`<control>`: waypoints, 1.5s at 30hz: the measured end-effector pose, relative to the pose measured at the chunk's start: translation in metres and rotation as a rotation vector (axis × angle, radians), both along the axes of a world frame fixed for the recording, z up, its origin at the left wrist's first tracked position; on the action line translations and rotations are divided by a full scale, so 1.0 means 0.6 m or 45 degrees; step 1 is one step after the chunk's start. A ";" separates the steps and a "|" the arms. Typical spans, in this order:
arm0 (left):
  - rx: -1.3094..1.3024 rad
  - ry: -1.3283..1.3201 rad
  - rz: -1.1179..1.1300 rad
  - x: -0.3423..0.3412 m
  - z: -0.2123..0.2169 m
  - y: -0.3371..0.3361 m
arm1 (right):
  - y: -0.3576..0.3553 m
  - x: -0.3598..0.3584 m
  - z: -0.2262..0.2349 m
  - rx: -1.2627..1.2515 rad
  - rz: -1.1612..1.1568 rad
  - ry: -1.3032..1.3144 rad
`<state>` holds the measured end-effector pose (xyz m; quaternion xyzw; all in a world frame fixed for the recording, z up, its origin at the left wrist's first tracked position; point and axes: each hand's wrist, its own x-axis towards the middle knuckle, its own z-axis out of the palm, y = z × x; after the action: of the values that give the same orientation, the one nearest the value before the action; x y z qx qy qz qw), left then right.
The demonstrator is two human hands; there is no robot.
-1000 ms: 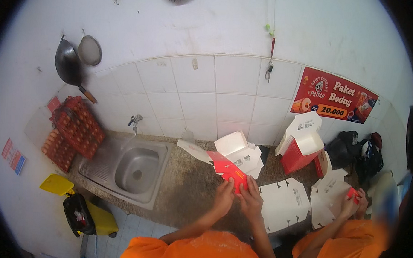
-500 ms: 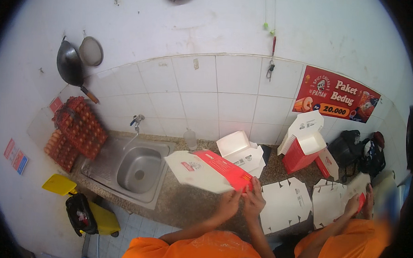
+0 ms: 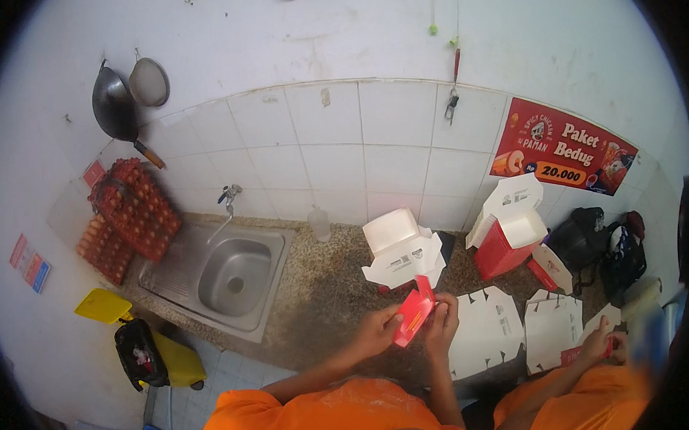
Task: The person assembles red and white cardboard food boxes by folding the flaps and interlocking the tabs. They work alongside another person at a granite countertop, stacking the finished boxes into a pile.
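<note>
Red carton (image 3: 414, 318) pinched between both hands: left hand (image 3: 376, 332), right hand (image 3: 441, 325).

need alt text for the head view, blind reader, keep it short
Two hands, the left hand and the right hand, hold a red folded carton over a speckled counter. A steel sink lies to the left, flat white cartons to the right, where another person's hand works.

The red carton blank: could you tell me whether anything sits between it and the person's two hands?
Nothing visible does. The left hand and the right hand both grip the red carton blank directly, above the speckled counter. The folded white boxes stand behind it, apart from it.
</note>
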<state>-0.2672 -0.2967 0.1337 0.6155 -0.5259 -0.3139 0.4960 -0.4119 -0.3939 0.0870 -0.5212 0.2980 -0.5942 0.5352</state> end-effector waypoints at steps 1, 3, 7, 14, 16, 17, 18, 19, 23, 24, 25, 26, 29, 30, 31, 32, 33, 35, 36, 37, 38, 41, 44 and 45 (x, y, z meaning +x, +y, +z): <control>0.011 0.080 -0.025 0.004 -0.002 0.006 | 0.001 -0.004 0.003 0.058 0.038 0.083; 0.031 0.241 -0.076 0.011 -0.006 0.018 | 0.007 -0.017 0.017 0.163 0.126 0.294; 0.339 0.152 -0.206 0.030 -0.019 0.030 | 0.007 -0.044 0.010 0.105 0.736 0.518; 0.328 0.066 -0.158 0.025 0.000 0.033 | 0.034 -0.041 0.044 0.400 0.653 0.600; 0.324 0.119 -0.187 0.029 0.001 0.030 | 0.035 -0.034 0.025 0.197 0.580 0.511; 0.321 0.094 -0.221 0.036 -0.010 0.029 | 0.033 -0.037 0.026 0.260 0.691 0.424; 0.318 0.070 -0.255 0.040 -0.016 0.029 | 0.029 -0.045 0.029 0.324 0.802 0.336; 0.306 0.087 -0.262 0.038 -0.011 0.029 | 0.026 -0.051 0.030 0.389 0.903 0.244; 0.224 0.188 -0.242 0.038 -0.018 0.025 | 0.027 -0.044 0.030 0.085 0.784 0.667; 0.196 0.222 -0.223 0.039 -0.026 0.025 | 0.028 -0.044 0.040 0.031 0.825 0.672; 0.216 0.201 -0.211 0.038 -0.020 0.024 | 0.027 -0.043 0.055 -0.025 0.861 0.678; 0.238 0.189 -0.197 0.038 -0.012 0.024 | 0.034 -0.039 0.072 -0.228 0.753 0.810; 0.238 0.240 -0.303 0.058 0.002 0.023 | 0.047 -0.025 0.103 -0.617 0.521 1.016; 0.225 0.272 -0.362 0.073 0.005 0.024 | 0.041 -0.026 0.100 -0.604 0.511 0.979; 0.270 0.467 -0.406 0.105 0.002 0.025 | 0.033 -0.033 0.095 -0.597 0.493 0.949; 0.315 0.663 -0.447 0.154 -0.009 0.031 | 0.019 -0.041 0.076 -0.443 0.491 0.761; 0.363 0.868 -0.489 0.183 -0.016 0.040 | 0.003 -0.052 0.045 -0.283 0.483 0.579; 0.326 1.304 -0.645 0.191 0.007 0.058 | -0.006 -0.063 0.008 0.032 0.462 0.249; 0.296 1.519 -0.721 0.191 0.014 0.063 | -0.006 -0.059 0.003 0.178 0.454 0.100; 0.256 1.478 -0.605 0.187 0.002 0.073 | -0.006 -0.049 -0.004 0.321 0.453 -0.066; 0.220 1.436 -0.498 0.178 -0.018 0.087 | -0.003 -0.041 -0.015 0.410 0.403 -0.066; 0.207 1.168 -0.418 0.168 -0.047 0.105 | 0.004 -0.032 -0.055 0.553 0.264 0.044; 0.312 0.524 -0.402 0.153 -0.041 0.109 | 0.005 -0.042 -0.086 0.575 0.284 0.352; 0.345 0.255 -0.390 0.146 -0.033 0.109 | 0.006 -0.047 -0.092 0.665 0.351 0.426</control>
<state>-0.1795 -0.2313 0.1136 0.5553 -0.5143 -0.5128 0.4052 -0.4404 -0.3904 0.0316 -0.4921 0.4504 -0.3262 0.6697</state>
